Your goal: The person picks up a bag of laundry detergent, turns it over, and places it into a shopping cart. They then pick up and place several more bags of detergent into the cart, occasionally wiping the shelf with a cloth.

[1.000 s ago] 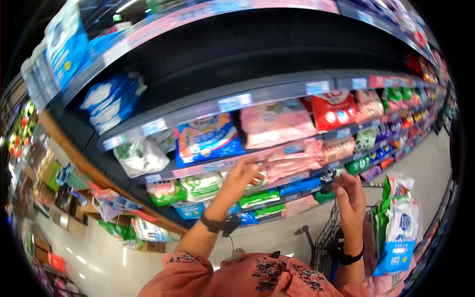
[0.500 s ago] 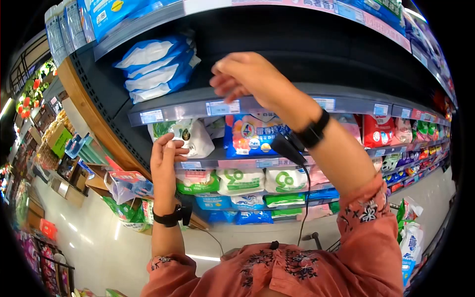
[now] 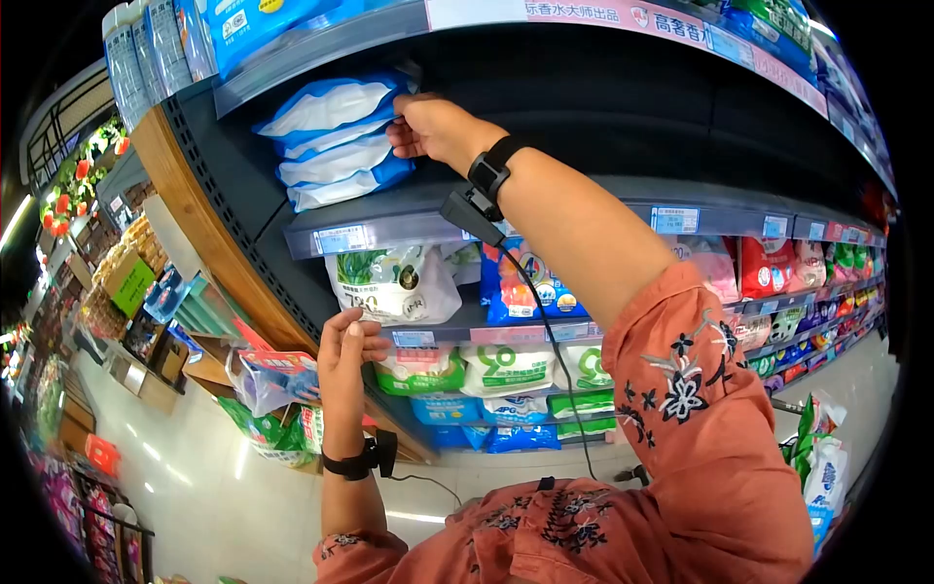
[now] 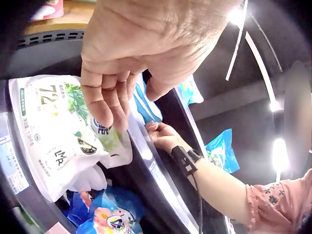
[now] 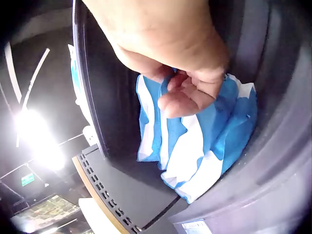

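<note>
My right hand [image 3: 423,127] reaches into the upper shelf at a stack of blue-and-white bags [image 3: 331,136]. The right wrist view shows its curled fingers and thumb pinching the edge of one bag [image 5: 187,146], close to the stack's near end. Several bags lie flat on one another. Lower down, my left hand [image 3: 348,343] hangs with loosely bent fingers and holds nothing. It is in front of a white laundry detergent bag [image 3: 394,282] with green print; in the left wrist view this bag [image 4: 53,131] stands beside the fingers.
The upper shelf's front edge [image 3: 584,219] carries price tags. Below are a blue detergent bag [image 3: 530,287] and green-and-white packs [image 3: 506,370]. A wooden end post [image 3: 195,204] bounds the shelving on the left. Bagged goods [image 3: 825,477] rise at the lower right.
My right hand has moved left and deeper onto the upper shelf, from above the lower bags to the blue-and-white stack. The left hand has shifted from the right side to the left, staying low.
</note>
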